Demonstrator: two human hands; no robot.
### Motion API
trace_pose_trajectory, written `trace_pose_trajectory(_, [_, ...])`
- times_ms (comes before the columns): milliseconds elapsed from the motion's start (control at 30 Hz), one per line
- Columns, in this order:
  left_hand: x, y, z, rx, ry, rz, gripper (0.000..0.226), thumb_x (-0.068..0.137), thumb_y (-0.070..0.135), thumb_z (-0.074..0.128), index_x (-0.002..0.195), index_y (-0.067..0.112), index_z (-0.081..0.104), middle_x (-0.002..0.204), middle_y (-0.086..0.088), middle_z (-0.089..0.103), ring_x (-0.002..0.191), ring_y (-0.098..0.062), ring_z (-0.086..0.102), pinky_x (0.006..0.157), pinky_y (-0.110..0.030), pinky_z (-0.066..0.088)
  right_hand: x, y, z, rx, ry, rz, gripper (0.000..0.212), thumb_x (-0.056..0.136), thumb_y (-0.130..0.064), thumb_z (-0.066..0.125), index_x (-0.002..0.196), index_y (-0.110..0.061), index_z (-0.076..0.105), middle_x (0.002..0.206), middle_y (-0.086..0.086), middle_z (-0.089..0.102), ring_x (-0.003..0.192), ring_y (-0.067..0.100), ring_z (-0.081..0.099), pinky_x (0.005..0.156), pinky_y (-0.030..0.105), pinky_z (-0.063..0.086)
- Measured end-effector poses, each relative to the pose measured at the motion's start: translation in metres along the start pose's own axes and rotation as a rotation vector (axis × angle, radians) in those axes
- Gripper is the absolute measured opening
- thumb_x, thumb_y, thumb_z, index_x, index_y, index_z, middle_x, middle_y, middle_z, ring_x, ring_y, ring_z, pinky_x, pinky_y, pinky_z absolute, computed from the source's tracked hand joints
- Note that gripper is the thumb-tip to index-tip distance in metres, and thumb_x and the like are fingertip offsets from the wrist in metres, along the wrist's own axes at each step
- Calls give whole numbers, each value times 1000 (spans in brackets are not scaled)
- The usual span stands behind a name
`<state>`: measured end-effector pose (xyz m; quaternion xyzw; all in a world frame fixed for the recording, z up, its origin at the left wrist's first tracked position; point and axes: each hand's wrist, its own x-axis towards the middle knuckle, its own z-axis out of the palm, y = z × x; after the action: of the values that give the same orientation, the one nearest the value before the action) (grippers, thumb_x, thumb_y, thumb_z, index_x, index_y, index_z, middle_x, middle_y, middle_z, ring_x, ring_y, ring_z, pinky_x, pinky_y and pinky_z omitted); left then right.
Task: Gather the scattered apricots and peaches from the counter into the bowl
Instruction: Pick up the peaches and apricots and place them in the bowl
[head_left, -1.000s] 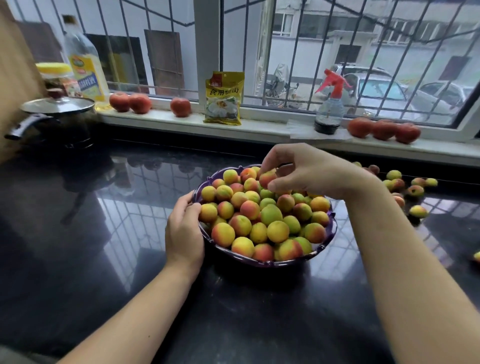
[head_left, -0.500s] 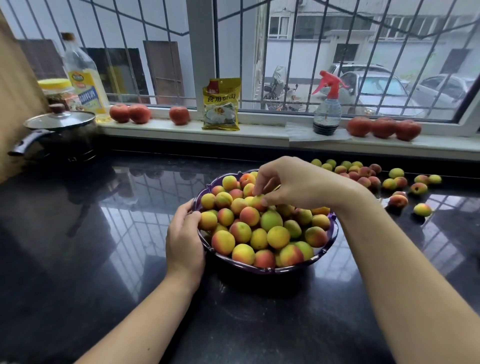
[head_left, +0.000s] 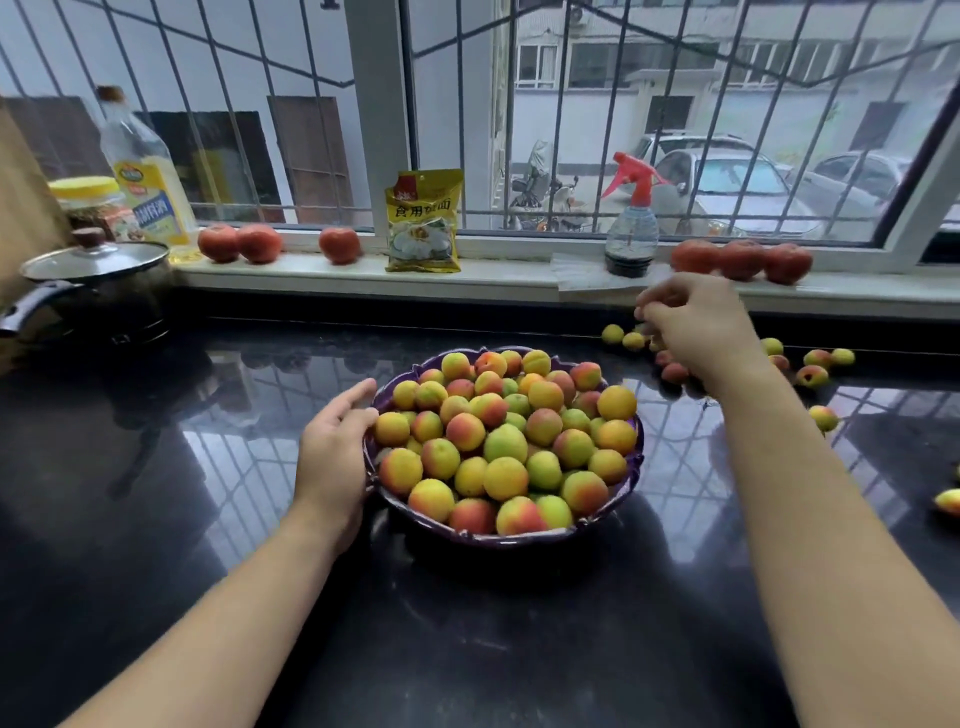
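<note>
A purple scalloped bowl (head_left: 519, 538) stands mid-counter, heaped with small yellow, green and red apricots and peaches (head_left: 504, 441). My left hand (head_left: 332, 452) rests against the bowl's left rim, fingers relaxed and touching it. Behind and to the right of the bowl, my right hand (head_left: 696, 327) hovers over a cluster of scattered fruit (head_left: 813, 375) near the window sill. Its fingers hang loosely curled and blurred, and I see nothing in them. The hand hides part of the cluster. Single fruits lie further right (head_left: 823, 418) and at the frame's right edge (head_left: 950, 501).
The counter is glossy black stone. A lidded pot (head_left: 93, 260), an oil bottle (head_left: 145, 192) and a jar (head_left: 91, 202) stand at the back left. On the sill are large red fruits (head_left: 239, 243), a yellow packet (head_left: 423, 221) and a spray bottle (head_left: 631, 228).
My right hand left the top of the bowl and swung right and back to the scattered fruit. The left hand stayed at the bowl's rim.
</note>
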<state>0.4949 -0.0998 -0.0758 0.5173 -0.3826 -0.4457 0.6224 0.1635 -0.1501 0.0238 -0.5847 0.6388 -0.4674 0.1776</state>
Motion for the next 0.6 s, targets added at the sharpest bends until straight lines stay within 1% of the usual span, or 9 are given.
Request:
trace_pose_trajectory(67, [17, 5, 1, 9, -73, -8, 35, 103, 0, 50, 127, 14, 71, 132, -18, 72, 122, -31, 69, 113, -53, 51, 6, 22, 8, 16, 28, 116, 21, 86, -13, 57, 77, -27, 69, 85, 7, 74, 71, 23, 61, 65, 37, 49])
trace_pose_trajectory(100, [25, 6, 2, 6, -101, -18, 34, 103, 0, 50, 124, 14, 72, 129, -21, 73, 114, -30, 71, 109, -51, 54, 8, 33, 14, -23, 34, 148, 21, 82, -14, 55, 76, -26, 70, 87, 9, 75, 76, 26, 64, 70, 41, 53])
trace_pose_trajectory(133, [31, 6, 2, -9, -115, -30, 33, 102, 0, 50, 124, 13, 72, 128, -23, 73, 108, -29, 72, 104, -48, 57, 8, 45, 23, -97, 36, 157, 21, 81, -13, 55, 80, -25, 72, 93, 11, 75, 85, 30, 66, 78, 43, 56])
trace_pose_trajectory(200, [39, 2, 2, -60, -146, -49, 34, 101, 4, 50, 125, 11, 72, 126, -24, 73, 106, -30, 73, 100, -47, 57, 5, 64, 43, -293, 34, 143, 29, 87, -8, 56, 107, -21, 74, 117, 14, 70, 110, 35, 63, 94, 41, 52])
trace_pose_trajectory(267, [44, -3, 0, -81, -203, -59, 36, 97, 9, 51, 126, 8, 72, 126, -23, 74, 119, -37, 71, 109, -55, 53, 10, 79, 63, -463, -3, 106, 44, 93, -5, 54, 135, -16, 60, 140, 16, 53, 124, 38, 53, 101, 44, 45])
trace_pose_trajectory(333, [49, -6, -3, -87, -227, -67, 44, 90, 16, 54, 128, 5, 71, 127, -23, 74, 126, -42, 67, 114, -62, 47, 22, 82, 81, -641, -80, 49, 52, 97, -6, 51, 147, -16, 45, 150, 18, 36, 123, 46, 51, 97, 49, 45])
trace_pose_trajectory(433, [55, -7, -3, -92, -240, -70, 50, 83, 20, 56, 128, 5, 72, 125, -21, 74, 124, -42, 68, 113, -65, 48, 56, 84, 98, -815, -112, -10, 54, 98, -10, 51, 149, -17, 36, 155, 20, 24, 112, 51, 56, 79, 45, 43])
trace_pose_trajectory(500, [57, -9, -3, -93, -235, -62, 48, 82, 21, 56, 124, 7, 74, 123, -20, 75, 122, -41, 69, 112, -65, 48, 73, 84, 106, -862, -111, -6, 51, 99, -14, 50, 148, -16, 36, 156, 22, 21, 112, 50, 56, 75, 42, 40])
trace_pose_trajectory(600, [56, -10, -3, -96, -227, -47, 43, 82, 21, 55, 118, 9, 77, 120, -20, 77, 120, -41, 70, 111, -64, 49, 87, 86, 114, -922, -97, 25, 43, 103, -21, 44, 145, -15, 40, 151, 26, 25, 112, 51, 54, 73, 43, 39])
